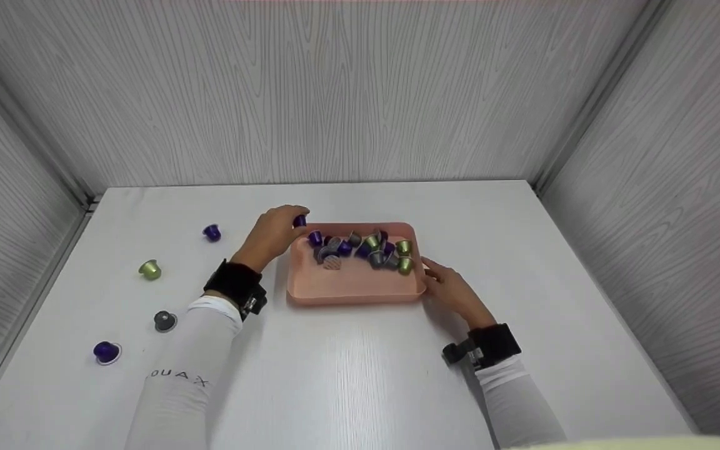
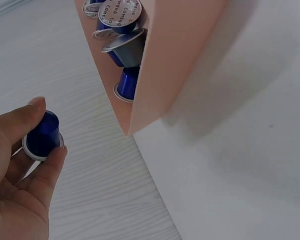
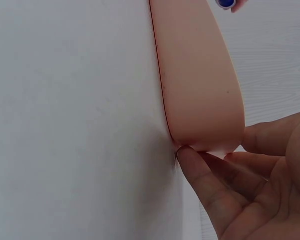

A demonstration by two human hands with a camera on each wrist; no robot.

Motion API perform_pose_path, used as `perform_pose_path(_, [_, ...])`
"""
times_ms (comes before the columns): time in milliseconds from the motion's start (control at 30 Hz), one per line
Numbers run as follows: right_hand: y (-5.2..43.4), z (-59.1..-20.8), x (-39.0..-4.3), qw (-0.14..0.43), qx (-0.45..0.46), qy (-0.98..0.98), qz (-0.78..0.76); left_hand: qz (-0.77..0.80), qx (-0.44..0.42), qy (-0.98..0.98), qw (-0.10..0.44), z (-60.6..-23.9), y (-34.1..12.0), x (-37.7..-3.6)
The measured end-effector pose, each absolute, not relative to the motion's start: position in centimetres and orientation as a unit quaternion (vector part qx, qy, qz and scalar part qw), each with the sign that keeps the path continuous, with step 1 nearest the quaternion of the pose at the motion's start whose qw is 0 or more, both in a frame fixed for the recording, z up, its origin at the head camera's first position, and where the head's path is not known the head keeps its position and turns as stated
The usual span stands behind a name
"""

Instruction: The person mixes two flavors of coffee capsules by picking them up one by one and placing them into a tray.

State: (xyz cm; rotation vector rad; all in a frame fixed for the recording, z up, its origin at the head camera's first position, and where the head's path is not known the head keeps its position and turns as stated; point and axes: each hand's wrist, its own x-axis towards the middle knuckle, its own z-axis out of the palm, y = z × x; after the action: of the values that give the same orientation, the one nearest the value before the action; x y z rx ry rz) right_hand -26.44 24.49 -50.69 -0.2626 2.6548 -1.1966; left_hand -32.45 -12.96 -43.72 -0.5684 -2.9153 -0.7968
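The left hand [image 1: 272, 237] pinched a blue capsule [image 1: 299, 220] just over the pink tray's [image 1: 354, 287] far-left corner, tray lying rightward; the right hand [image 1: 454, 290] pinched its near-right edge.

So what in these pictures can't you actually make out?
- Exact count of capsules in the pink tray: head view, they overlap and are too small.
- Most of the tray's contents: left wrist view, cut off by the top edge; right wrist view shows only the outer wall.
- Left hand holding a blue capsule: in the right wrist view, nearly all cut off by the top edge.
- Right hand fingers: whether they grip or merely touch the tray corner.
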Motion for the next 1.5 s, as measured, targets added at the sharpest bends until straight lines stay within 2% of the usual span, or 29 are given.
perform_pose_path(500, [24.9,-50.8,-26.3,0.1,-0.094,0.91,-0.391,-0.255,-0.246,-0.934,0.033,-42.6,-7.7,-31.9])
perform_pose_path(900, [24.8,-50.8,-26.0,0.099,-0.09,0.909,-0.394,-0.168,-0.246,-0.953,-0.055,-43.6,-5.3,-32.2])
perform_pose_path(1133, [24.7,-50.8,-26.0,0.101,-0.089,0.909,-0.395,-0.214,-0.321,-0.92,-0.073,-44.4,-4.7,-32.8])
perform_pose_path(1500, [24.6,-50.8,-25.8,0.103,-0.087,0.903,-0.408,-0.148,-0.345,-0.922,-0.093,-45.6,-4.3,-32.9])
